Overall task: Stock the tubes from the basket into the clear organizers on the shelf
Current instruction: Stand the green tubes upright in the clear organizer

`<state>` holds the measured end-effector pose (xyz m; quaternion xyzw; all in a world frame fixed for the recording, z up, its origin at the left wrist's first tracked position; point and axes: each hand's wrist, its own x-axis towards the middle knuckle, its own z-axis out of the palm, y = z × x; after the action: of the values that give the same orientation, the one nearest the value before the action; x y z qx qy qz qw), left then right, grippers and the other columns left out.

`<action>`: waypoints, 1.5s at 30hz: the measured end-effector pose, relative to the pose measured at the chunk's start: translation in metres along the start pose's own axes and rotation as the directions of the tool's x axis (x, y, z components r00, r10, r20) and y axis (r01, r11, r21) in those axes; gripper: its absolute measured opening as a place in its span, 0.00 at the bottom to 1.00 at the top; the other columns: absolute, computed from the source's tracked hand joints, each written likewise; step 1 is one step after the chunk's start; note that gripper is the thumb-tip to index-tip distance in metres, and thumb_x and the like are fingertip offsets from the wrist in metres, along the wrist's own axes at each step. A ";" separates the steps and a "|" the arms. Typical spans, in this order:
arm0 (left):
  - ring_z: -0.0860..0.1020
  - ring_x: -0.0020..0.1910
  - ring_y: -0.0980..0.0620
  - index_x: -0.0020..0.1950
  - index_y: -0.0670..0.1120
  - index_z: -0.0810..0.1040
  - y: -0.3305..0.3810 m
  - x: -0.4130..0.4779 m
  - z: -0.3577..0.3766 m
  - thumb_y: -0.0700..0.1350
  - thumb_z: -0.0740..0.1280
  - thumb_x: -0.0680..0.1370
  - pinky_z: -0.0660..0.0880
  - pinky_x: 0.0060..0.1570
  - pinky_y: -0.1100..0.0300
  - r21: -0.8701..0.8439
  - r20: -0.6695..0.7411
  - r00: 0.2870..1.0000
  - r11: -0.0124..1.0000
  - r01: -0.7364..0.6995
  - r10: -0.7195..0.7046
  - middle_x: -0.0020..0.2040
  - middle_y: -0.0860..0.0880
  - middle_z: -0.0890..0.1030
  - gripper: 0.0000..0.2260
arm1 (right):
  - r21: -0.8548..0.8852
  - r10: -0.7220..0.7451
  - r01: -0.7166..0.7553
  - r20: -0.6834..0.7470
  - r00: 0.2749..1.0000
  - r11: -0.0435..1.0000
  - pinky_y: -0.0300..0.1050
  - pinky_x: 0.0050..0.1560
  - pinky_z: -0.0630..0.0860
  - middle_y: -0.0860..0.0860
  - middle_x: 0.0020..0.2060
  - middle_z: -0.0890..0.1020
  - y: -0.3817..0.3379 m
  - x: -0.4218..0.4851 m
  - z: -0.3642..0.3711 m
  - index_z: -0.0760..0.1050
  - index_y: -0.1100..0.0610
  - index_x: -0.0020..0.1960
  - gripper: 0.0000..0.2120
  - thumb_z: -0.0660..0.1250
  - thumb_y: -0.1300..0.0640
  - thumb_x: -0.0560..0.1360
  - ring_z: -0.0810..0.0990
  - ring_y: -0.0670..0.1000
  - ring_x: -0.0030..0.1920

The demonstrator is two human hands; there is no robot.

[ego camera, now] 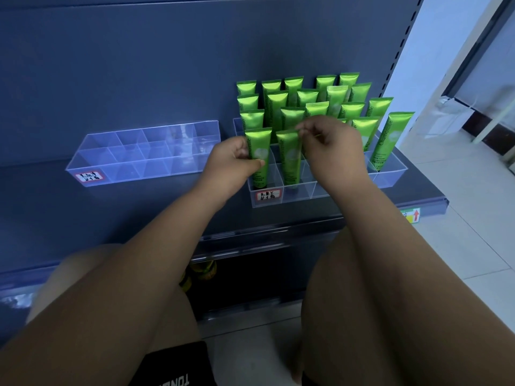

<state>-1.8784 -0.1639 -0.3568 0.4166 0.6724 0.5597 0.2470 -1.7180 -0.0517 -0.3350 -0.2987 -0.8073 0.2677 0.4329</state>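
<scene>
Several green tubes stand upright in the right clear organizer point(390, 178) on the shelf. My left hand point(237, 160) grips the front-left tube point(259, 157) in the front row, thumb on its face. My right hand point(331, 143) pinches the top of the neighbouring front-row tube point(289, 162), which stands in its compartment. The basket is not in view. A second clear organizer point(139, 162) sits to the left with nothing in its compartments.
Both organizers carry a small red-edged label at the front. The dark shelf point(418, 196) ends at the right, where a white tiled floor begins. A lower shelf lies beneath. My knees are in the foreground.
</scene>
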 end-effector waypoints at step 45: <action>0.71 0.34 0.55 0.38 0.49 0.68 0.001 -0.003 0.004 0.37 0.72 0.77 0.69 0.38 0.61 0.039 -0.049 0.998 0.999 0.027 -0.025 0.37 0.45 0.76 0.16 | -0.071 0.112 -0.124 -0.148 0.983 0.990 0.46 0.42 0.77 0.46 0.38 0.81 -0.002 0.002 -0.001 0.82 0.56 0.55 0.10 0.64 0.61 0.79 0.80 0.50 0.40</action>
<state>-1.8732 -0.1639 -0.3570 0.3989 0.6946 0.5528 0.2296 -1.7186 -0.0514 -0.3318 -0.3816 -0.7649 0.2385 0.4609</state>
